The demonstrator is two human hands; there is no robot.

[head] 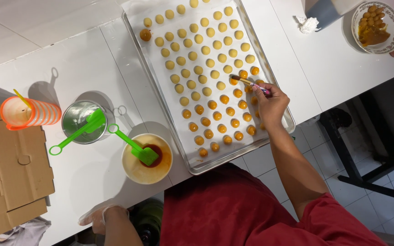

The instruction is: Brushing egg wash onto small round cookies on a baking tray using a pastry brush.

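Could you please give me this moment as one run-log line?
right hand: holds brush over dough balls | left hand: gloved, on table edge | tray: near rows glazed

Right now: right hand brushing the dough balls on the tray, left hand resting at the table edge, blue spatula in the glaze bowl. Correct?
Not quite. The head view shows the spatula in the glaze bowl is green, not blue. The rest holds: the right hand holds a brush over the dough balls on the tray, and the left hand rests at the table edge.

Pale yellow and glazed orange dough balls (pixel 206 64), green spatulas (pixel 135 148)
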